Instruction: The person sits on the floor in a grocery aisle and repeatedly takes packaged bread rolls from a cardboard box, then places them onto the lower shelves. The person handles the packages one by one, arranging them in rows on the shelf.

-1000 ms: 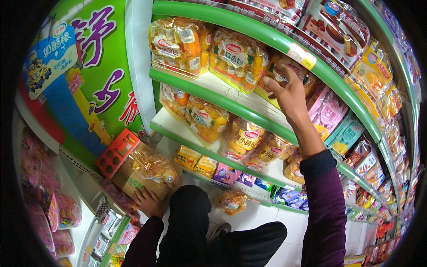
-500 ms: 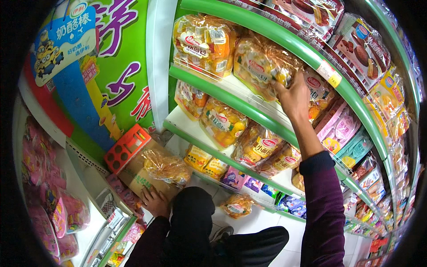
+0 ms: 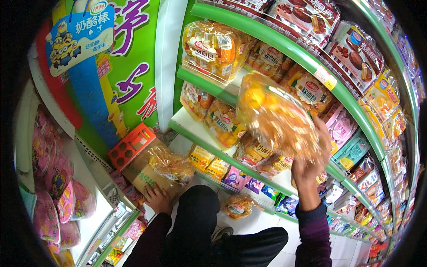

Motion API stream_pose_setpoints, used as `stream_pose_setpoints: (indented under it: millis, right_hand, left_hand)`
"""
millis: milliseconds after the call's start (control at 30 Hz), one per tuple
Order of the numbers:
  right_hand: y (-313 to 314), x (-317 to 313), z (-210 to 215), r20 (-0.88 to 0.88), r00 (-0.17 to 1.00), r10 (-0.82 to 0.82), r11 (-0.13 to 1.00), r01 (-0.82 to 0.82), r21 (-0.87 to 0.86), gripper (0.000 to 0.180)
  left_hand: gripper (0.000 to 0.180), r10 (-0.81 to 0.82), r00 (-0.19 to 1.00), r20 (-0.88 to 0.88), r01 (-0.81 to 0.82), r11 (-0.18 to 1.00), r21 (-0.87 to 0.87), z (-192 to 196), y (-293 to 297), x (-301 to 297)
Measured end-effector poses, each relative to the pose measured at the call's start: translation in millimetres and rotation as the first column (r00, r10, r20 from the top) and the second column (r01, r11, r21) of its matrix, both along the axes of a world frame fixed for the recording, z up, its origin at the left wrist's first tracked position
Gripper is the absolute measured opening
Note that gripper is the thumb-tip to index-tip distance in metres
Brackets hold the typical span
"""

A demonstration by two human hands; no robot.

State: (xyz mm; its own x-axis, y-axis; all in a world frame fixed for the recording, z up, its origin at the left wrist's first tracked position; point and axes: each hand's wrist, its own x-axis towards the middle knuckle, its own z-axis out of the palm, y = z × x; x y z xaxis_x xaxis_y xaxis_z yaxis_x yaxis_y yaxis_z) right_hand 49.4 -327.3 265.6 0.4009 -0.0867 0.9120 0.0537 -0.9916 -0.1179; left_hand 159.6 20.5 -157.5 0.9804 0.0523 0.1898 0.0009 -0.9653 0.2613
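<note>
A clear bag of bread rolls [image 3: 278,118], tilted and smeared by motion, hangs in front of the shelves in my right hand [image 3: 313,155], whose fingers grip its gathered end. My left hand [image 3: 158,199] lies with its fingers spread on the edge of a brown cardboard box [image 3: 138,173] at the lower left. On that box rests another clear bread bag [image 3: 168,162], close beyond the left fingers. An orange plastic piece with round holes [image 3: 130,146] sits at the box's far end.
Green-edged shelves [image 3: 267,33] curve along the right, with bagged bread [image 3: 209,46] on the upper left tier and chocolate snack packs [image 3: 302,18] above. A small bread bag [image 3: 239,206] lies on the floor beside my knee. Pink packages [image 3: 53,191] fill the left display.
My right hand has pulled the bread bag off the shelf, bringing it nearer and lower. More bread bags show behind its former place. My left hand stays on the box.
</note>
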Motion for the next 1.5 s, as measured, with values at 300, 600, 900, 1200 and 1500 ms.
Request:
stream_pose_setpoints:
  millis: [300,600,900,1200,1500]
  right_hand:
    - [118.8,-90.1,-57.7,-0.131,0.929,0.347,0.785,-0.211,0.583,0.058]
    - [207.5,-26.0,-150.6,-0.245,0.729,0.639,0.484,-0.134,0.865,0.056]
    - [233.4,25.7,-244.6,-0.277,0.841,0.465,0.600,-0.069,0.797,0.042]
    - [232.2,42.8,-272.2,-0.289,0.816,0.501,0.540,-0.033,0.841,0.048]
    - [233.7,52.1,-268.4,-0.319,0.780,0.538,0.520,-0.009,0.854,0.049]
  left_hand:
    - [0.056,-0.043,0.997,0.060,0.036,0.993,0.114,-16.8,0.4,-1.0]
    - [0.061,-0.054,0.998,0.017,0.056,0.984,-0.169,-26.6,1.6,11.6]
    - [0.065,0.025,0.999,0.038,-0.003,0.870,-0.493,-95.0,29.0,11.9]
    - [0.085,-0.042,0.988,-0.150,0.009,0.977,-0.213,-20.5,5.5,-4.3]
    - [0.086,0.037,0.999,0.035,-0.004,0.746,-0.666,-51.5,20.1,8.4]
